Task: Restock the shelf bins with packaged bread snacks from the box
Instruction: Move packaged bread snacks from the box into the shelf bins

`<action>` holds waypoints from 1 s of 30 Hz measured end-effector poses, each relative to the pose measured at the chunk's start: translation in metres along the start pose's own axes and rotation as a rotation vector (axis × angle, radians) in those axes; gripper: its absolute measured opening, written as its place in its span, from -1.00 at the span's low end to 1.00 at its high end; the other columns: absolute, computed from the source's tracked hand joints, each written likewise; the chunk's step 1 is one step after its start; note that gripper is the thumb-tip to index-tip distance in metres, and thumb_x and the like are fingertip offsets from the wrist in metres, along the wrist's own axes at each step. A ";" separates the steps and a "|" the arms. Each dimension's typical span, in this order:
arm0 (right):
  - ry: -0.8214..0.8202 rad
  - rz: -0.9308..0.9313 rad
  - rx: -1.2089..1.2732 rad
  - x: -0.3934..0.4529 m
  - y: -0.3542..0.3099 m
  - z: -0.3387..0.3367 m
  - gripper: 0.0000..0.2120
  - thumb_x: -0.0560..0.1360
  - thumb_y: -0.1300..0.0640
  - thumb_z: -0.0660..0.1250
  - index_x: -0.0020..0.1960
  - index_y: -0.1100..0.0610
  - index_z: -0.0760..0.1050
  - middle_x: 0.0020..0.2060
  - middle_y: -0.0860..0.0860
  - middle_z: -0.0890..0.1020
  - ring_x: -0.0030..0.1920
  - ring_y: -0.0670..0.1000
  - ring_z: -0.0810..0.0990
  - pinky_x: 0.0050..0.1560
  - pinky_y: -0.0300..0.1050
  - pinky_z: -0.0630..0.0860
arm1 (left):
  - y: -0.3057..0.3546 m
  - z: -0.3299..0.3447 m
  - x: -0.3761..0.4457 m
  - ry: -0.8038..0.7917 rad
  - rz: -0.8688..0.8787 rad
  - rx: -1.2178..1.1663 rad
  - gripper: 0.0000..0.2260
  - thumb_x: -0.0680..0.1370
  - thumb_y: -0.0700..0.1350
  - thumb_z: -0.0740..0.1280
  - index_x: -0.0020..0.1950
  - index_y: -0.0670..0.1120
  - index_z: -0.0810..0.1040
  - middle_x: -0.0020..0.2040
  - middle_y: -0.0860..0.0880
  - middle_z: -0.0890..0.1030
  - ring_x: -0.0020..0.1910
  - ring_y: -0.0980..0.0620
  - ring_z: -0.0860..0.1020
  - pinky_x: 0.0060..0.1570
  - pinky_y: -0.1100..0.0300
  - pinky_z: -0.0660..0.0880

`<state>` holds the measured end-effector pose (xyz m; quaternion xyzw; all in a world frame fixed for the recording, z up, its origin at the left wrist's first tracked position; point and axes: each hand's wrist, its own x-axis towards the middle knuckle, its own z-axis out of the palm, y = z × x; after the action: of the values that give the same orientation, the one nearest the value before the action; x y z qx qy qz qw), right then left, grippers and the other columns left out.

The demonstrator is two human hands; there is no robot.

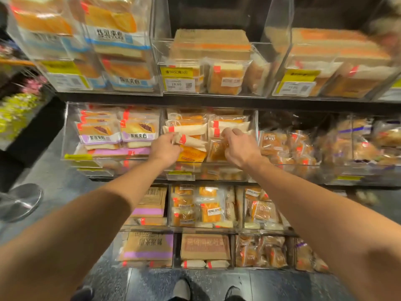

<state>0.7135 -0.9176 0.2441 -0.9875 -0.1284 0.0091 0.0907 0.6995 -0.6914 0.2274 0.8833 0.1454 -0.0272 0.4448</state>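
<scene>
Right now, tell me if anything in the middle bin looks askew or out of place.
Mostly tidy rows. The packet in the left hand lies tilted across the stack, and the one under the right hand stands crooked at the front. Nothing looks torn or spilled.

Middle bin (256, 127) packed (open top only) — clear front wall (217, 168) blocks.

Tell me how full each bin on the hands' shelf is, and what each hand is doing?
Left hand: grips a packet.
Right hand: grips another packet.
Middle bin: well stocked.
Purple-label bin: well stocked.
Right bin: partly filled, loose packets.
</scene>
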 end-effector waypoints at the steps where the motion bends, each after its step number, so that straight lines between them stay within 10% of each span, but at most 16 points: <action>1: -0.010 -0.005 0.017 0.001 0.001 0.003 -0.55 0.47 0.24 0.23 0.34 0.06 0.35 0.20 0.11 0.53 0.12 0.26 0.55 0.20 0.13 0.39 | 0.000 0.000 -0.001 0.022 0.012 0.054 -0.61 0.54 -0.21 0.41 0.35 0.02 0.55 0.13 0.06 0.60 -0.04 0.09 0.54 -0.14 0.33 0.45; 7: 0.117 0.029 -0.034 -0.008 0.004 0.027 -0.56 0.53 0.22 0.22 0.39 0.03 0.38 0.28 0.08 0.49 0.25 0.19 0.43 0.25 0.13 0.32 | -0.009 0.003 -0.002 0.050 0.075 0.182 -0.82 0.51 -0.28 0.37 0.03 -0.03 0.56 -0.09 0.00 0.63 -0.10 0.03 0.58 -0.33 0.28 0.39; 13: 0.209 0.094 -0.141 -0.019 0.003 0.038 -0.67 0.56 0.16 0.26 0.31 -0.03 0.46 0.26 0.03 0.53 0.26 0.16 0.40 0.23 0.13 0.32 | -0.016 0.000 -0.010 0.064 0.185 0.490 -0.41 0.42 -0.23 0.44 0.39 0.05 0.34 -0.15 -0.03 0.59 -0.17 -0.06 0.61 -0.20 0.03 0.64; 20: 0.245 0.119 -0.191 -0.015 -0.002 0.034 -0.62 0.54 0.21 0.36 0.32 -0.05 0.49 0.25 -0.01 0.57 0.27 0.13 0.41 0.29 0.12 0.28 | -0.002 -0.001 -0.010 0.186 0.322 0.932 -0.50 0.41 0.00 0.47 0.34 0.01 0.48 0.34 -0.09 0.48 0.34 -0.16 0.38 0.21 -0.10 0.44; 25: 0.238 0.188 -0.135 -0.016 -0.005 0.040 -0.63 0.56 0.23 0.30 0.33 -0.03 0.48 0.26 0.00 0.57 0.29 0.12 0.44 0.31 0.09 0.31 | -0.013 0.000 -0.008 0.157 0.393 0.745 -0.59 0.50 -0.04 0.45 0.32 -0.03 0.47 0.21 -0.08 0.53 0.05 -0.12 0.57 -0.14 0.03 0.56; 30: 0.281 0.178 -0.083 -0.017 -0.006 0.043 -0.66 0.56 0.24 0.26 0.29 0.02 0.53 0.20 0.04 0.62 0.23 0.15 0.51 0.27 0.07 0.37 | -0.018 -0.001 -0.010 0.138 0.387 0.628 -0.64 0.53 0.00 0.43 0.28 -0.04 0.47 0.25 -0.10 0.51 0.08 -0.14 0.56 -0.03 -0.02 0.56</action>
<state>0.6935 -0.9086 0.2027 -0.9895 -0.0267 -0.1261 0.0659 0.6847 -0.6826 0.2162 0.9876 -0.0101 0.0735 0.1384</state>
